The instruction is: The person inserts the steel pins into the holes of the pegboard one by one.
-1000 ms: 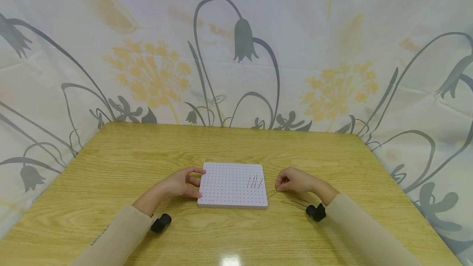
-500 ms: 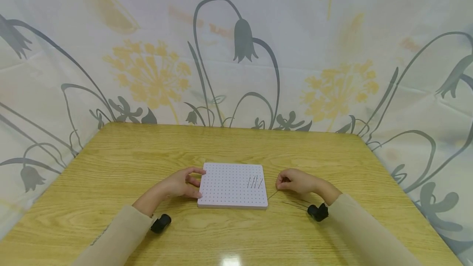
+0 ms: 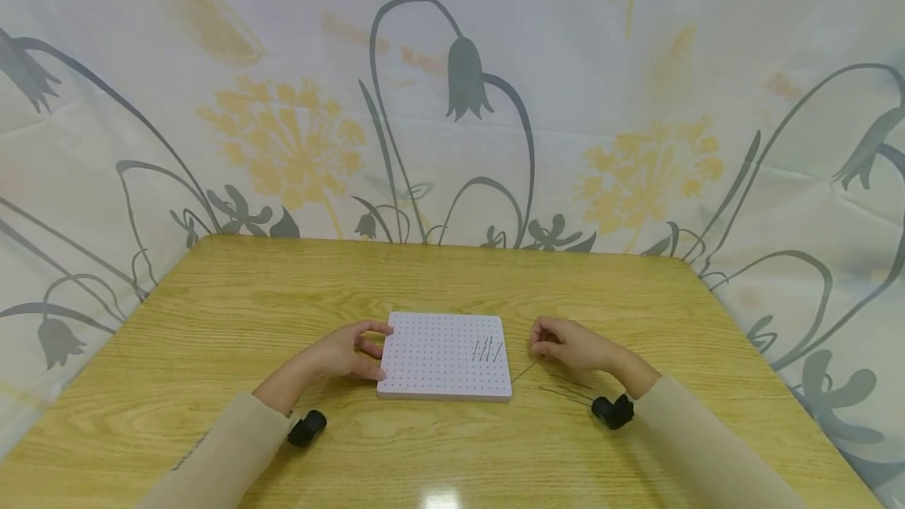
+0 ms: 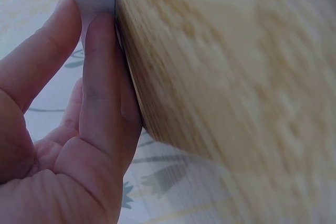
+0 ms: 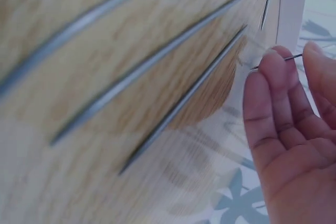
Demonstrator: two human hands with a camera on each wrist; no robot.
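Observation:
A white perforated board [image 3: 431, 360] lies on the table, with several thin metal pins [image 3: 488, 349] standing slanted in its right part. My left hand [image 3: 357, 348] rests at the board's left edge, thumb and fingertips touching the rim; the left wrist view shows its fingers [image 4: 100, 77] against the board's side. Right of the board is my right hand [image 3: 569, 344], pinching a thin metal pin [image 5: 294, 57] between thumb and fingertips. Another pin [image 3: 524, 372] slants from the board's right edge over the wood. Several more metal pins [image 5: 184, 100] lie below this hand.
The wooden table [image 3: 438, 454] reaches back to a patterned cloth backdrop [image 3: 304, 100] with grey and yellow flowers. A small black device [image 3: 308, 428] sits at the left wrist, and a similar black device [image 3: 612, 411] at the right.
My right hand has shifted slightly to the right, and its fingertips now stand a little above the slanting pin by the board. The left hand and the board hold their places.

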